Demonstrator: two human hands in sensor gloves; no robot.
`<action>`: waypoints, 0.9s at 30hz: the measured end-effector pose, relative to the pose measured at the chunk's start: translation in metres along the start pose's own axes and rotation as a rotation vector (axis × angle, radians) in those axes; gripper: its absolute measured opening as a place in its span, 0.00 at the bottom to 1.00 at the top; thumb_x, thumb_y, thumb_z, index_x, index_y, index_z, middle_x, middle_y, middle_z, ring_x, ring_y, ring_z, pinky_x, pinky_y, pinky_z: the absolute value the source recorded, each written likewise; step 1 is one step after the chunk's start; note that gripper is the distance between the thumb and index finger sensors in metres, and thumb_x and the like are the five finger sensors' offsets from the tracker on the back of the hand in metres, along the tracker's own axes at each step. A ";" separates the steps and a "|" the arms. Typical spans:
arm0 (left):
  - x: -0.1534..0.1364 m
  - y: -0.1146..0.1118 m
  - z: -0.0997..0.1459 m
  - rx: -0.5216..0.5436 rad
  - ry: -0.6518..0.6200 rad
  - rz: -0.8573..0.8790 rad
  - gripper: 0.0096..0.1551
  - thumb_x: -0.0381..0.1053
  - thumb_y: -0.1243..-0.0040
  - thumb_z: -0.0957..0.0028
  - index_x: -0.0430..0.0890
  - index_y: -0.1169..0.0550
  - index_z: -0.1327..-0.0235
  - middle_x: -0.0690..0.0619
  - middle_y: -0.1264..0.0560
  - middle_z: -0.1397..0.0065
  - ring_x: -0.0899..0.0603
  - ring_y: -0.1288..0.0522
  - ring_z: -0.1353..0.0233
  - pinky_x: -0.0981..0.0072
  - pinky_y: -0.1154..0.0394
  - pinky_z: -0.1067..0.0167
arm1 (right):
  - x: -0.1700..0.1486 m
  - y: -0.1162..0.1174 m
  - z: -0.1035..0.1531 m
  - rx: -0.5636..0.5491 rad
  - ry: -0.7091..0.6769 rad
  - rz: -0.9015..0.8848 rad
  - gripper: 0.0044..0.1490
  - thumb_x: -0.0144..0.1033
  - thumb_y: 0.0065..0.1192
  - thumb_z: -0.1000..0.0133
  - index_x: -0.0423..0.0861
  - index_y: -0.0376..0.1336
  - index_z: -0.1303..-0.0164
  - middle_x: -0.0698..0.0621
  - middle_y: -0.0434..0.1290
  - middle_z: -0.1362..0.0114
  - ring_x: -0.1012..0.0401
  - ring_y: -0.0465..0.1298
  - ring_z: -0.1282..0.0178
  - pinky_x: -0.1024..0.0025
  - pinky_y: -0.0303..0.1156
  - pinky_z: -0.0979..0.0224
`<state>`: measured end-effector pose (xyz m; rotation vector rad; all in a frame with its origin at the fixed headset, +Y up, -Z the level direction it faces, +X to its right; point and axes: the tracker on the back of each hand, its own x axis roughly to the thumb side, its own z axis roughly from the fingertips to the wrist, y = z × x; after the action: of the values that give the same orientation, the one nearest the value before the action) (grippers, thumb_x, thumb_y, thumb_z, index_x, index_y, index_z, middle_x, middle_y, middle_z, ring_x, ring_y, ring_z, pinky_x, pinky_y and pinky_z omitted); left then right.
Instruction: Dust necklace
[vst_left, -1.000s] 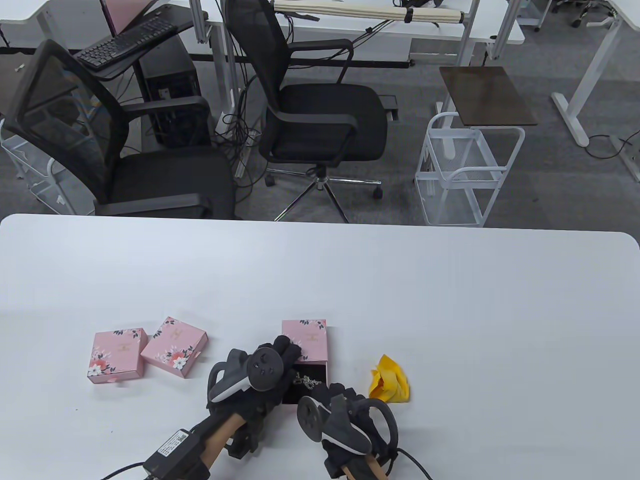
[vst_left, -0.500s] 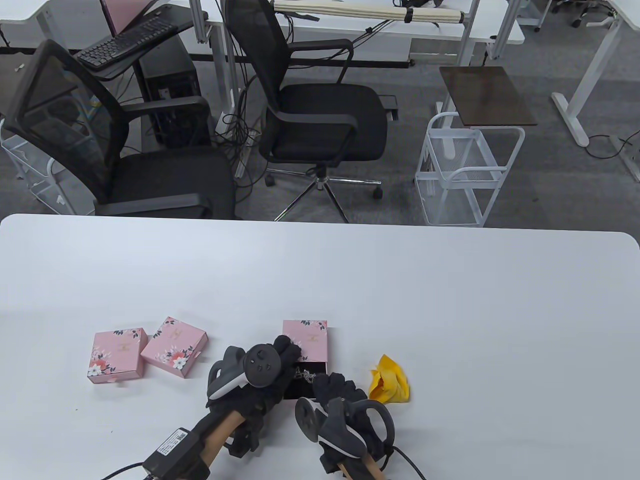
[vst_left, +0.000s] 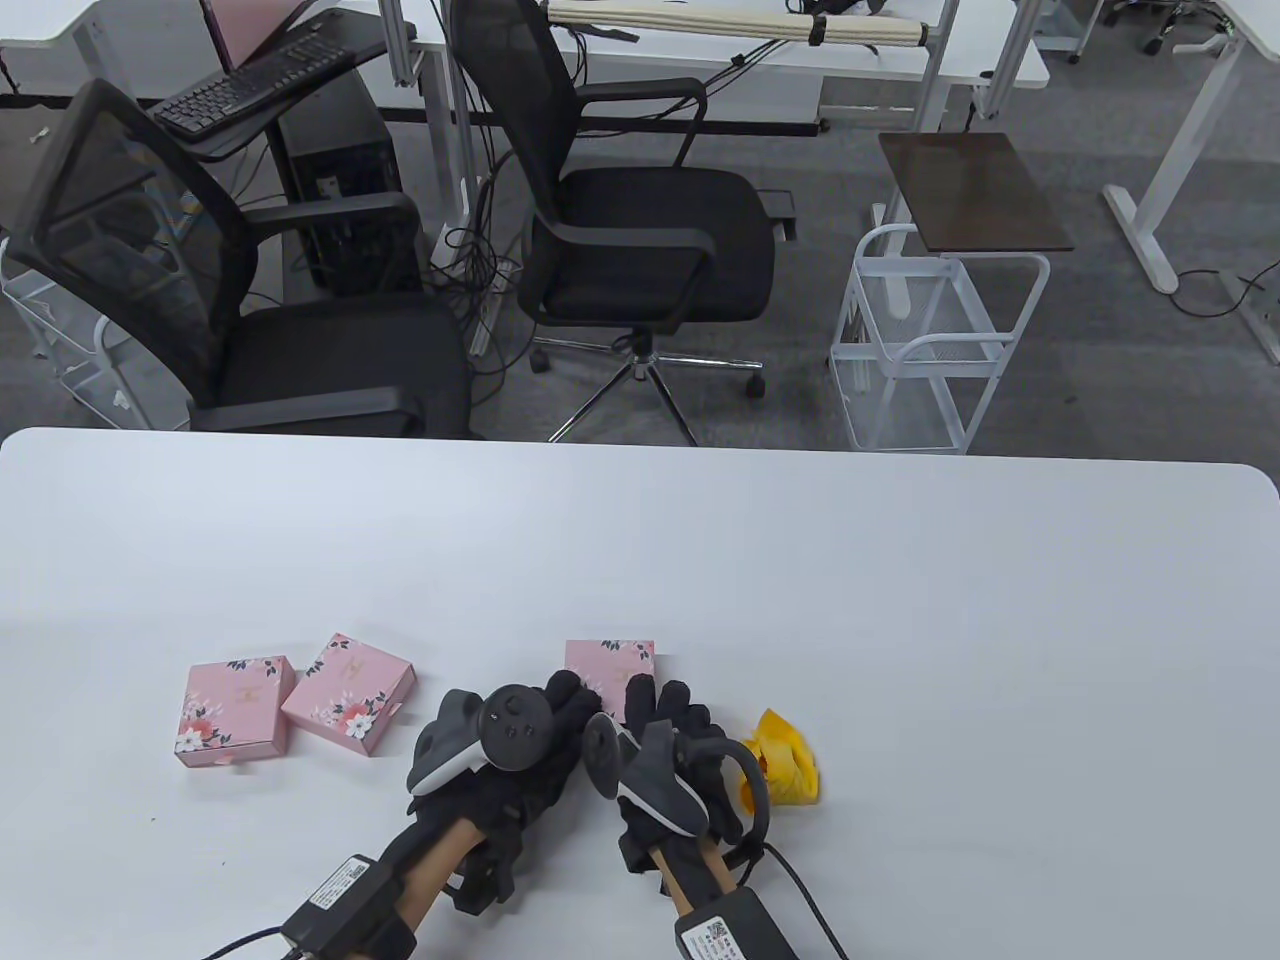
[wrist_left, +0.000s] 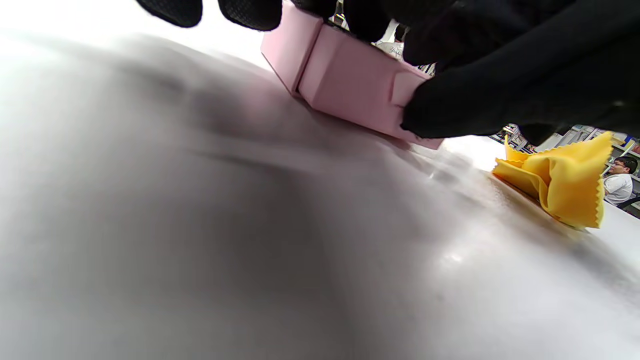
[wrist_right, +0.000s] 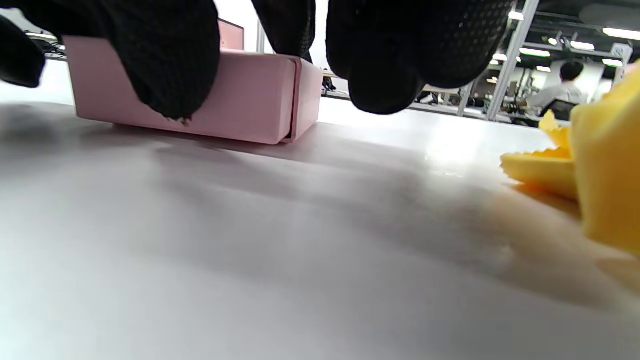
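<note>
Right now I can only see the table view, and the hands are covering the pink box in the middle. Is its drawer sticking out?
Observer: Not that I can see. In the left wrist view the middle pink box shows its front about level with its sleeve, with no drawer poking out.
Operator: Is somebody's finger on it?
Observer: Yes. That same view shows a fingertip of the right hand lying against the box's front, beside a small pull tab.
Operator: Is the yellow cloth touching the box?
Observer: No. The left wrist view shows bare table between them, and the yellow cloth is crumpled, with a zigzag edge.
</note>
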<state>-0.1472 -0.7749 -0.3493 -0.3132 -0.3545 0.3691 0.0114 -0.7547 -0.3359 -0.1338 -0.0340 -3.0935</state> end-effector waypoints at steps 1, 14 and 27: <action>0.000 0.000 0.000 -0.001 -0.001 -0.001 0.31 0.56 0.58 0.34 0.57 0.42 0.16 0.56 0.52 0.09 0.38 0.49 0.15 0.34 0.44 0.24 | 0.000 0.000 -0.002 -0.011 0.009 -0.003 0.48 0.49 0.69 0.37 0.42 0.49 0.14 0.28 0.57 0.18 0.37 0.71 0.32 0.47 0.70 0.32; -0.002 0.007 0.006 0.029 0.012 -0.020 0.33 0.58 0.55 0.34 0.59 0.44 0.15 0.56 0.56 0.09 0.35 0.52 0.15 0.34 0.47 0.23 | -0.007 -0.017 -0.016 0.141 0.005 -0.001 0.44 0.52 0.61 0.34 0.45 0.50 0.14 0.29 0.59 0.18 0.36 0.69 0.31 0.41 0.67 0.29; -0.016 0.057 0.078 0.329 -0.004 0.151 0.37 0.61 0.53 0.34 0.56 0.46 0.13 0.51 0.57 0.09 0.30 0.52 0.17 0.32 0.48 0.24 | 0.026 -0.012 -0.041 0.291 0.132 -0.332 0.63 0.64 0.46 0.32 0.31 0.28 0.12 0.14 0.31 0.17 0.16 0.44 0.25 0.24 0.48 0.24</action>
<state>-0.2087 -0.7125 -0.3049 -0.0163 -0.2692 0.5677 -0.0184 -0.7446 -0.3747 0.0980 -0.5516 -3.3670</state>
